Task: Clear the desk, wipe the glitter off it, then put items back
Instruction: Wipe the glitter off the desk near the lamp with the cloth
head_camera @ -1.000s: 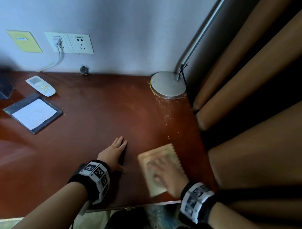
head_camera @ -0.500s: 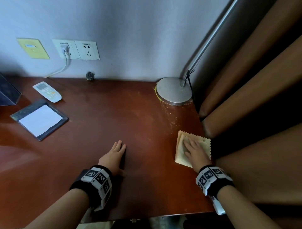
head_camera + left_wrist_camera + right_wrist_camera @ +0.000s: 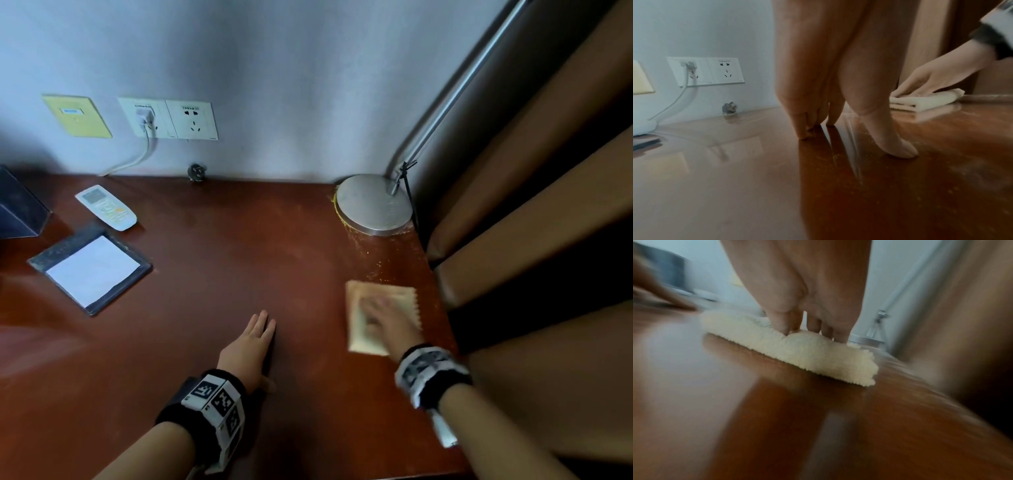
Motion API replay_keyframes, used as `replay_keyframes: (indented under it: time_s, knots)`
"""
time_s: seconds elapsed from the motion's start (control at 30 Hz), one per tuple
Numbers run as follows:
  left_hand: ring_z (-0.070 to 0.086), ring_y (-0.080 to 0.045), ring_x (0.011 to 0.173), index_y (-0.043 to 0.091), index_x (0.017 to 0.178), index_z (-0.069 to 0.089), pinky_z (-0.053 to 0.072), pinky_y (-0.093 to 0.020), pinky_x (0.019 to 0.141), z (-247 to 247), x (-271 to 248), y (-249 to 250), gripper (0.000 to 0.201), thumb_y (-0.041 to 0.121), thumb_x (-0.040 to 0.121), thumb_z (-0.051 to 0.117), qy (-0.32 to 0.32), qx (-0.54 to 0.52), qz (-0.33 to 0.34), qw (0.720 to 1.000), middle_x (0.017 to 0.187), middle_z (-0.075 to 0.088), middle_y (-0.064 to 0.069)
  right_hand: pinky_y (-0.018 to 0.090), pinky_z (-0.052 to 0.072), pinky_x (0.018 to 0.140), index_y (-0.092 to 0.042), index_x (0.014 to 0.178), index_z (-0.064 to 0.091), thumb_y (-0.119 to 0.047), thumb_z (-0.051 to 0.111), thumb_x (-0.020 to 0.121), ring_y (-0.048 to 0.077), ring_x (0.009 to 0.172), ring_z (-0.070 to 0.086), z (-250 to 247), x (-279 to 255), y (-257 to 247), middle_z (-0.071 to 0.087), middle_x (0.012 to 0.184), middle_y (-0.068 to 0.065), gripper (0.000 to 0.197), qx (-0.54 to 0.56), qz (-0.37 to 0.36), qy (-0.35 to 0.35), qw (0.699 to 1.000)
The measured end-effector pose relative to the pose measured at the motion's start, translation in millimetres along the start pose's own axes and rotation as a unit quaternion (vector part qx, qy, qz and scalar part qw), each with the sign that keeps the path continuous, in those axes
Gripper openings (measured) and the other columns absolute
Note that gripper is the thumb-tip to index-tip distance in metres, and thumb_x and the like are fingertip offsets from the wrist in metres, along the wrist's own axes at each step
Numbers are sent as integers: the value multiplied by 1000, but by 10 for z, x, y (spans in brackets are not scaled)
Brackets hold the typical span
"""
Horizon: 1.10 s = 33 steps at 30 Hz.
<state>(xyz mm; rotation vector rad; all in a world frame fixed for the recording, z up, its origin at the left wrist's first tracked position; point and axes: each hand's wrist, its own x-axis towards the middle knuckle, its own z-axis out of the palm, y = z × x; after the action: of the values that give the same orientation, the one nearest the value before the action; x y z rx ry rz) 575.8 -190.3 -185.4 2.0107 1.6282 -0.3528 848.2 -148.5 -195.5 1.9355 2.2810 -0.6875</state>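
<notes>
1. The folded cream cloth (image 3: pixel 383 317) lies near the desk's (image 3: pixel 222 274) right edge, towards the front corner, under the right hand (image 3: pixel 388 323), whose fingers press flat on top.
2. It looks soft, light and fluffy; pressing from above should keep it from bunching.
3. The left hand (image 3: pixel 248 349) rests on the desk mid-front, fingers straight and together.
4. Glitter (image 3: pixel 383 260) lies between the cloth and the lamp base (image 3: pixel 373 205).
</notes>
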Motion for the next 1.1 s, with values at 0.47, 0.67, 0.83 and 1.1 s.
replay_keyframes:
  time_s: [0.47,0.67,0.83,1.1]
  knots:
    - [-7,-23,147,14,152,0,18,-35,119,-516,467,-554,103,37,80,71,0,42,-43,998,158,-14,-9,48,-1,115,-16,149,19,-28,43,97,30,144,4,296,-41,-1319,10,158,9,58,-166,-206,-110,958]
    - [-13,-23,146,17,152,-7,16,-35,119,-674,600,-838,118,40,73,77,-37,22,-40,998,157,-19,-7,43,19,114,-20,133,54,-39,58,85,20,130,46,139,325,-1159,49,141,1,52,-99,-124,-27,987]
    - [-16,-20,145,19,152,-6,22,-37,117,-753,743,-897,118,37,72,79,-42,-2,-27,999,157,-22,-3,35,11,118,-13,149,17,-25,42,99,27,146,11,-282,640,-52,12,158,10,58,-39,136,41,989]
    - [-16,-22,145,18,152,-7,18,-37,117,-895,1078,-756,117,42,73,76,-31,-12,-18,999,157,-21,-3,41,7,117,-15,149,21,-20,41,98,32,144,14,-1,749,-722,19,156,10,55,-46,-28,-2,999]
